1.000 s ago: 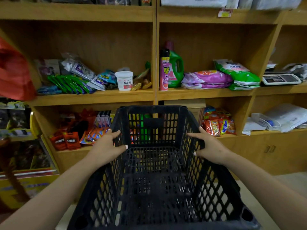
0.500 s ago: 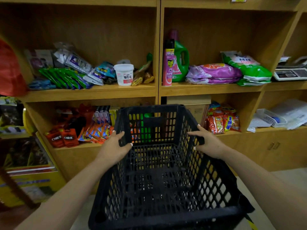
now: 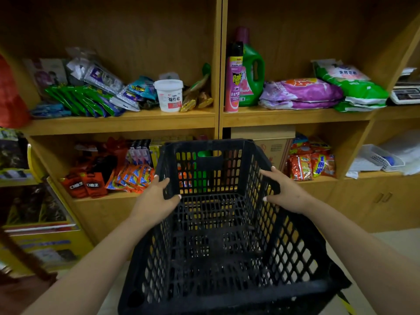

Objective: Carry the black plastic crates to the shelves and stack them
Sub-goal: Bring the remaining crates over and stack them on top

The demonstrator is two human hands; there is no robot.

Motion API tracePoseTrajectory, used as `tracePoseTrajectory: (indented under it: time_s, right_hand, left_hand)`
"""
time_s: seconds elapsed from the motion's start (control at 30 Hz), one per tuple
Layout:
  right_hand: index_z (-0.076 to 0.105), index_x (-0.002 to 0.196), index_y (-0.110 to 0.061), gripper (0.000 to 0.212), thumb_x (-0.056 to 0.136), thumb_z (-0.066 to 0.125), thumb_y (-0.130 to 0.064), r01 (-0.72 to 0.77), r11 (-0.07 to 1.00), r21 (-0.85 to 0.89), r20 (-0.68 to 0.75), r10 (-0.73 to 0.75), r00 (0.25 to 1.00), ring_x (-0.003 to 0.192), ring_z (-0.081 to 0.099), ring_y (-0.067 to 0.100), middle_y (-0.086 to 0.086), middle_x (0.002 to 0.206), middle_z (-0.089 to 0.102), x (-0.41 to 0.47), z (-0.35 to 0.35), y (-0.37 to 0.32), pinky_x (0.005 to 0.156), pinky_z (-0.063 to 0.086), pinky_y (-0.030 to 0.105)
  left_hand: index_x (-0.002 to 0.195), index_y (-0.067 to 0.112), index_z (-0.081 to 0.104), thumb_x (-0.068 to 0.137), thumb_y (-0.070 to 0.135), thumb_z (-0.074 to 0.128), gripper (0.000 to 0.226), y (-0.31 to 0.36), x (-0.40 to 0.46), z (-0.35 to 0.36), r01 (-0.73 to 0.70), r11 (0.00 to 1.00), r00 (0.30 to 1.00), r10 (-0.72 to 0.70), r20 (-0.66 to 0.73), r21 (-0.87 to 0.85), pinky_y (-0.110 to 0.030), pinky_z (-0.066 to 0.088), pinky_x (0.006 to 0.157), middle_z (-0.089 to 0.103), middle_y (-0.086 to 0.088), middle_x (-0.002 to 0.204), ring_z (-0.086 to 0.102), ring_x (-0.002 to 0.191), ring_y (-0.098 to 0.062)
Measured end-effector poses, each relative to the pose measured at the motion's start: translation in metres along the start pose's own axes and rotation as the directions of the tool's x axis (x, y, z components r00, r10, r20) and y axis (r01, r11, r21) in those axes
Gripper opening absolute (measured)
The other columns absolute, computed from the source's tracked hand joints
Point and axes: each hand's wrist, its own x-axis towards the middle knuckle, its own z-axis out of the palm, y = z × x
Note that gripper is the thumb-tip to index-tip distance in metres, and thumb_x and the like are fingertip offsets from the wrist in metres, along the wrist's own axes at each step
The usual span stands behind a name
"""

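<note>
An empty black plastic crate (image 3: pixel 218 244) with latticed walls fills the lower middle of the head view, its far end close to the wooden shelves (image 3: pixel 122 120). My left hand (image 3: pixel 156 198) grips the crate's left rim near the far corner, thumb inside. My right hand (image 3: pixel 285 193) grips the right rim opposite it. The crate is held off the floor, tilted slightly, in front of the lower shelf.
The shelves hold packets, a white tub (image 3: pixel 169 95), a pink spray can (image 3: pixel 234 78), a green detergent bottle (image 3: pixel 252 73) and bags. A cardboard box (image 3: pixel 270 142) and snack packs (image 3: pixel 311 163) sit on the lower shelf. A yellow display rack (image 3: pixel 45 237) stands left. Cabinet doors (image 3: pixel 381 198) are at the right.
The crate and both hands have moved forward toward the shelves, and the view has tilted down. Both hands keep their grip on the rims.
</note>
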Motion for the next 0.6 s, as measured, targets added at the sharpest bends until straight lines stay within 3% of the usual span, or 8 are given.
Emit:
tracePoseTrajectory:
  time_s: [0.27,0.37,0.43,0.5,0.6]
  right_hand:
    - [0.037,0.146,-0.031,0.072,0.084,0.072,-0.019,-0.003,0.998,-0.061,-0.038,0.001,0.999,0.146,0.018,0.021,-0.001,0.161,0.012,-0.002,0.002,0.0,0.116,0.026,0.037]
    - [0.041,0.144,-0.024,0.062,0.088,0.066,-0.025,-0.015,0.985,-0.174,-0.194,-0.019,0.981,0.139,0.036,0.022,0.006,0.154,0.033,-0.008,0.002,-0.004,0.109,0.037,0.038]
    - [0.039,0.144,-0.022,0.059,0.091,0.06,-0.032,-0.07,0.967,-0.245,-0.267,0.002,0.964,0.126,0.05,0.025,0.008,0.144,0.046,-0.016,0.002,-0.009,0.097,0.049,0.041]
    - [0.03,0.148,-0.024,0.064,0.091,0.057,-0.039,-0.101,0.936,-0.338,-0.211,0.029,0.977,0.125,0.05,0.028,0.01,0.148,0.04,-0.025,0.005,-0.012,0.091,0.052,0.044]
    - [0.016,0.152,-0.028,0.076,0.09,0.058,-0.044,-0.115,0.897,-0.427,-0.091,0.084,0.992,0.132,0.043,0.035,0.009,0.161,0.011,-0.038,0.012,-0.01,0.093,0.051,0.045]
  left_hand:
    - [0.147,0.016,0.033,0.087,0.047,0.057,0.072,0.0,0.001,0.004,-0.02,0.986,1.0,0.019,0.009,0.165,-0.035,0.04,0.101,0.008,-0.008,0.16,0.038,0.136,-0.029]
    - [0.147,0.015,0.034,0.088,0.046,0.057,0.071,-0.001,0.0,0.003,-0.018,0.985,1.0,0.015,0.018,0.171,-0.035,0.042,0.098,0.006,-0.007,0.161,0.043,0.132,-0.029]
    - [0.146,0.014,0.034,0.088,0.045,0.057,0.07,-0.002,-0.003,0.002,-0.013,0.984,1.0,0.01,0.017,0.178,-0.034,0.044,0.094,0.006,-0.005,0.161,0.047,0.128,-0.027]
    - [0.146,0.015,0.034,0.088,0.045,0.056,0.069,-0.003,-0.004,0.0,-0.007,0.983,1.0,0.004,0.015,0.181,-0.034,0.045,0.091,0.005,-0.003,0.161,0.05,0.125,-0.025]
    - [0.146,0.015,0.036,0.088,0.044,0.057,0.068,-0.003,-0.003,0.0,0.009,0.987,1.0,-0.011,0.012,0.16,-0.035,0.041,0.096,0.007,-0.002,0.161,0.042,0.133,-0.026]
